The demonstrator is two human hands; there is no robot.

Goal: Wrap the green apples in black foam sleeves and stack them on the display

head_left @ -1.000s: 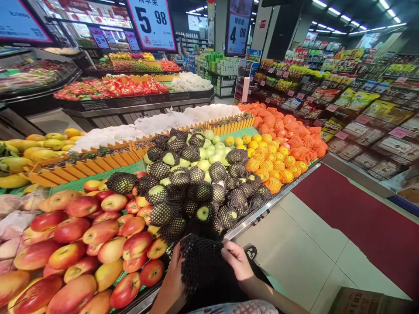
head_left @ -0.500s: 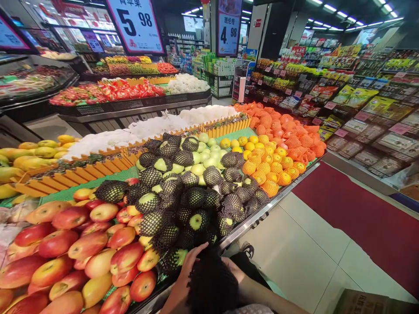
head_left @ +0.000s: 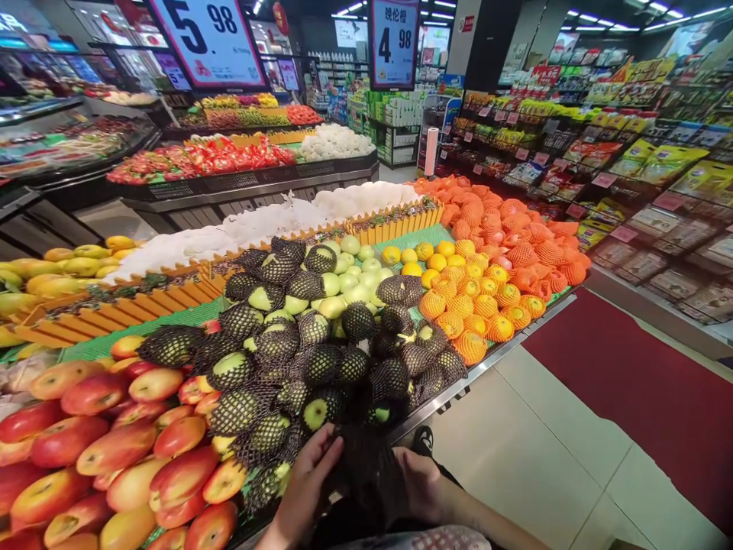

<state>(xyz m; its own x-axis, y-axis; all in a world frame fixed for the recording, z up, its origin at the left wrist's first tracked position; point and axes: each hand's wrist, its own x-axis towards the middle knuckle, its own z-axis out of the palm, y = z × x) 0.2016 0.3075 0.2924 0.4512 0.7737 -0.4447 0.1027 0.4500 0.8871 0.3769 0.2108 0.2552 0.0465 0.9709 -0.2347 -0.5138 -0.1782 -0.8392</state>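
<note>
At the bottom of the head view both my hands grip a bundle of black foam netting (head_left: 366,473) at the front edge of a fruit stand. My left hand (head_left: 303,489) is curled round its left side, close to a netted green apple. My right hand (head_left: 421,481) clasps the right side. Just beyond lies a heap of green apples in black net sleeves (head_left: 298,359). Bare green apples (head_left: 349,275) sit behind them.
Red and yellow apples (head_left: 103,443) fill the stand's left part, oranges in orange nets (head_left: 481,298) the right. A metal rail (head_left: 492,359) edges the stand. Tiled floor and a red mat (head_left: 630,397) lie to the right, before snack shelves (head_left: 658,191). Price signs (head_left: 211,38) hang above.
The netting bundle has been squeezed smaller between my hands and sits lower. My view has swung slightly right, so the fruit has slid left in the picture.
</note>
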